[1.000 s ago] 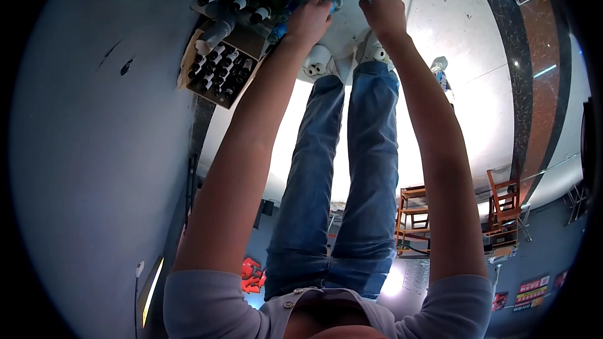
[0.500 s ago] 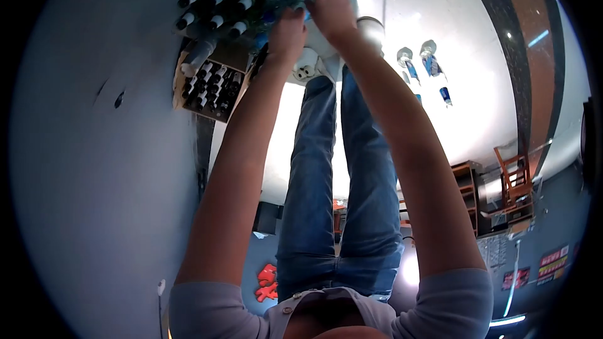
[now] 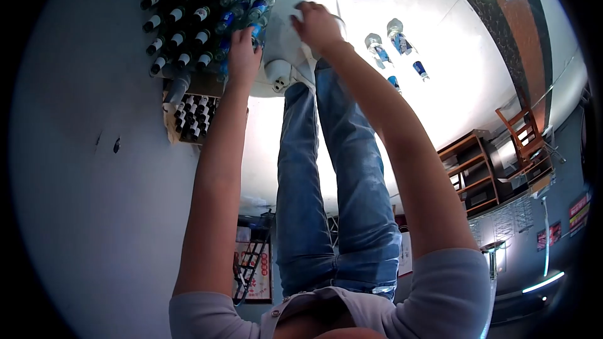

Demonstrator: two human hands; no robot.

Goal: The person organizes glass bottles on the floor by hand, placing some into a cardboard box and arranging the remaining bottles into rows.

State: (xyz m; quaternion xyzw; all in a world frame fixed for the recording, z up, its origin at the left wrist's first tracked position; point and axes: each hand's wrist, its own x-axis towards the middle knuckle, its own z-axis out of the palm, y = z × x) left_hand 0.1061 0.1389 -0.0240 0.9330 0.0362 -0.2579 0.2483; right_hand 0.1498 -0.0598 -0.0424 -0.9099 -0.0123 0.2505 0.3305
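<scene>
My left hand (image 3: 244, 58) is at the near edge of a group of bottles, its fingers and thumb around a clear bottle with a blue label (image 3: 255, 32). More clear blue-labelled bottles (image 3: 262, 1) stand beyond it. Left of these are rows of dark green bottles with white labels (image 3: 177, 14). My right hand (image 3: 317, 25) is raised to the right of the bottles, its fingers apart and slightly bent, with nothing seen in them.
On the bright floor to the right stand several clear bottles with blue labels (image 3: 399, 39). A crate of dark bottles (image 3: 195, 118) is at the left, beside the grey wall (image 3: 113, 213). My white shoe (image 3: 278, 75) shows below. A wooden shelf (image 3: 471, 172) and chair (image 3: 524, 132) stand further right.
My hands, close together at the bottles before, are now apart. The right one has come away from the clear bottles. The whole view has shifted, and the bottles sit further left.
</scene>
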